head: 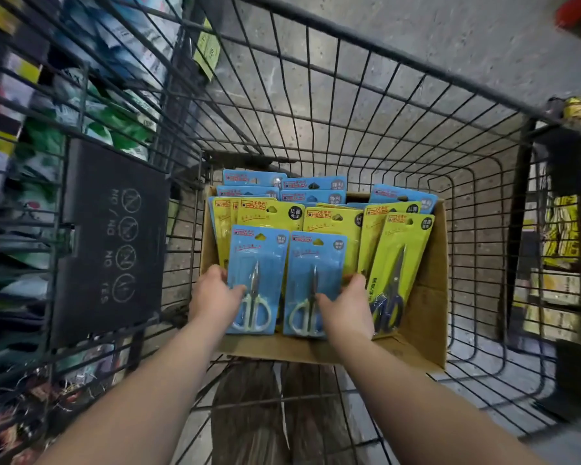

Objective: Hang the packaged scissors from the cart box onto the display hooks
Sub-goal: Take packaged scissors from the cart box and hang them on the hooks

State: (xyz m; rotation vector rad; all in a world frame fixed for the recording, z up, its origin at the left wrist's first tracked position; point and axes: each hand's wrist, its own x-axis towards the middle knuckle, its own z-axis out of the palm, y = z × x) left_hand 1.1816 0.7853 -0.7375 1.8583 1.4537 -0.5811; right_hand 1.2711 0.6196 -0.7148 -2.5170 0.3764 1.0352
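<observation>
Only the head view here, looking down into the wire cart (pixel 349 95). The cardboard box (pixel 426 297) sits on the cart floor, packed with scissors on blue and yellow cards standing roughly upright in rows.

The left hand (pixel 215 293) grips the left blue pack (pixel 259 260) at its left edge, thumb across the front near the scissor handles. The right hand (pixel 346 307) does the same on the right blue pack (pixel 316 263), fingers curled round its right edge. So both hands are full, 1 front-row pack each. I can't tell if either is pinching extra packs behind.

What I'd worry about:
- The yellow packs (pixel 399 250) lean right up against the 2 blue ones. Pull the front row and they probably flop forward.
- An edge pinch on slick blister plastic could slip on the way up, and a pack drops back in or through the wires.
- A card corner could catch the cart wires on the way out.
- The display hooks aren't in view. The shelf (pixel 81 105) on the left is just blur, so with 2 loaded hands, lining up those little hang holes looks fiddly.
</observation>
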